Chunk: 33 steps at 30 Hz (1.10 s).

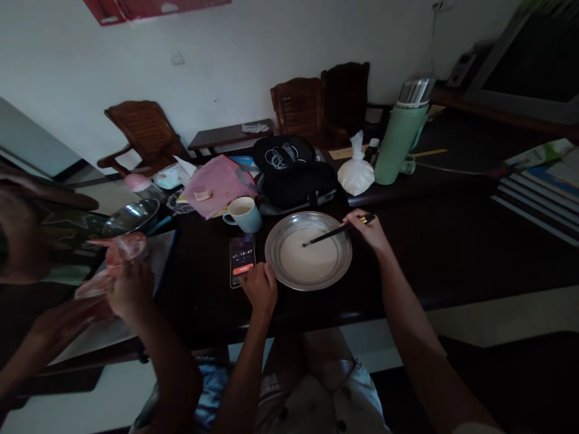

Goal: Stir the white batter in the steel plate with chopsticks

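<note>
A wide metal bowl [344, 259] was set near the front edge of a dark table [203, 277]; its floor was covered by a pale liquid [307, 262]; black chopsticks [332, 232] were grasped in the right hand [364, 226] over the bowl's right rim, slanted, their tips brought down to the liquid near the bowl's middle; the left hand [260, 286] was placed at the bowl's near-left rim, fingers bent; whether the rim was gripped or only touched could not be told.

Just left of the bowl, a phone [241, 256] was laid face up, a time readout lit on its screen, one lower corner overlapped by the left hand; behind it, to the bowl's far left, a pale mug [246, 216] was stood upright; beyond the bowl, a black bag [289, 181] was seen; beyond and right of the bowl, a knotted plastic bag of white powder [356, 176] was placed, a green flask [398, 141] upright near it.

Well left of the bowl, raw-looking meat [129, 246] was handled by a co-worker's hand [133, 292] over a board [163, 262]; a smaller basin [131, 217] was noted behind.
</note>
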Each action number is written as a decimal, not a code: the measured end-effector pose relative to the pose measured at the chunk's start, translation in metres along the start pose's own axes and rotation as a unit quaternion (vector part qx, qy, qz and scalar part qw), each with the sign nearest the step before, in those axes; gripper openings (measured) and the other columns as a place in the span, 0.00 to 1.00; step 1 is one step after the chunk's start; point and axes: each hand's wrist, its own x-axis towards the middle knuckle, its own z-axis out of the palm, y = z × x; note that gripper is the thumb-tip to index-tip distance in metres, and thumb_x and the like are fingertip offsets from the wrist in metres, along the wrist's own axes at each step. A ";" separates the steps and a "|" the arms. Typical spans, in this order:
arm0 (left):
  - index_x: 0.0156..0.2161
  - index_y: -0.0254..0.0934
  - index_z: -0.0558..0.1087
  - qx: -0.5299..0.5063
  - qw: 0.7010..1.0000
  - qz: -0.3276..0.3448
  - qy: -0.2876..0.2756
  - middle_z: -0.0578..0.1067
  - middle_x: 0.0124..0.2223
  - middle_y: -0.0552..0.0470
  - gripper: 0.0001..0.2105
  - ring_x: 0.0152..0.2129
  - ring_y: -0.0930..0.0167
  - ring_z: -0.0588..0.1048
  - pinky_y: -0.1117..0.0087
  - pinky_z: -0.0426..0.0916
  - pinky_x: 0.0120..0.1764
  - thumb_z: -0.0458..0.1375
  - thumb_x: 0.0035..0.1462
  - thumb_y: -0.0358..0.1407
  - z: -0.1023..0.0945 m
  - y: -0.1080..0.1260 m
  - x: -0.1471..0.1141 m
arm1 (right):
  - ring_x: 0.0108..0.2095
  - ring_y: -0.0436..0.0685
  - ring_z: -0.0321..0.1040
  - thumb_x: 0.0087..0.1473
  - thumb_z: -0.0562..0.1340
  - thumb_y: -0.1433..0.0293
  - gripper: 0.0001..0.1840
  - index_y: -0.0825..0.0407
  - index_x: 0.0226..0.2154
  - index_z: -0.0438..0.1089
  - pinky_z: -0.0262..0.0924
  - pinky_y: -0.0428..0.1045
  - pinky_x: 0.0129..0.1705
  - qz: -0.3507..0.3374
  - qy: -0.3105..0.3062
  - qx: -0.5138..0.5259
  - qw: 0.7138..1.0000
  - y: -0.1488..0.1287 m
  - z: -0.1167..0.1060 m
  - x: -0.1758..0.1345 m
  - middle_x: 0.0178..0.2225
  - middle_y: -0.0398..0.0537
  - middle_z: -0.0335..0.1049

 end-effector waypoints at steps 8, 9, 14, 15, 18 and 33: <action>0.27 0.39 0.63 0.012 1.000 -0.004 -0.012 0.71 0.27 0.48 0.16 0.30 0.65 0.69 0.64 0.52 0.36 0.39 0.64 0.36 0.000 0.000 0.000 | 0.31 0.57 0.75 0.51 0.62 0.53 0.16 0.49 0.27 0.74 0.67 0.52 0.38 -0.005 -0.042 -0.003 0.999 -0.001 0.005 -0.001 0.27 0.45 0.77; 0.27 0.39 0.63 0.015 1.000 -0.006 -0.014 0.71 0.27 0.48 0.16 0.30 0.65 0.69 0.64 0.52 0.36 0.39 0.64 0.36 0.000 0.001 0.000 | 0.32 0.57 0.75 0.51 0.63 0.53 0.16 0.48 0.27 0.73 0.66 0.52 0.38 -0.008 -0.032 -0.004 0.999 -0.002 0.005 -0.002 0.27 0.44 0.77; 0.27 0.39 0.63 0.012 1.000 -0.020 -0.019 0.72 0.28 0.48 0.16 0.30 0.66 0.69 0.64 0.52 0.37 0.41 0.64 0.35 -0.001 0.003 -0.001 | 0.26 0.56 0.73 0.51 0.63 0.55 0.15 0.49 0.26 0.73 0.65 0.50 0.34 0.008 0.006 0.005 1.000 0.000 0.000 -0.002 0.22 0.43 0.75; 0.26 0.39 0.63 0.011 1.000 -0.021 -0.019 0.72 0.28 0.48 0.16 0.30 0.66 0.69 0.64 0.52 0.37 0.41 0.64 0.35 -0.001 0.003 -0.001 | 0.27 0.56 0.74 0.52 0.63 0.55 0.15 0.49 0.26 0.73 0.65 0.50 0.35 0.011 -0.009 0.003 1.000 0.001 0.000 -0.002 0.22 0.43 0.76; 0.27 0.38 0.64 0.016 0.999 -0.023 -0.021 0.72 0.28 0.48 0.16 0.30 0.67 0.69 0.65 0.52 0.37 0.41 0.64 0.35 -0.001 0.004 -0.001 | 0.31 0.57 0.75 0.52 0.63 0.56 0.14 0.49 0.27 0.74 0.66 0.51 0.37 0.002 -0.045 -0.003 0.999 0.003 0.002 -0.002 0.26 0.44 0.77; 0.27 0.38 0.66 0.053 0.998 -0.018 -0.014 0.72 0.28 0.49 0.16 0.30 0.67 0.69 0.66 0.52 0.36 0.41 0.64 0.34 0.000 0.004 -0.002 | 0.29 0.56 0.75 0.53 0.63 0.57 0.14 0.50 0.26 0.73 0.65 0.49 0.35 -0.009 -0.001 -0.003 1.000 0.003 0.000 -0.002 0.25 0.45 0.77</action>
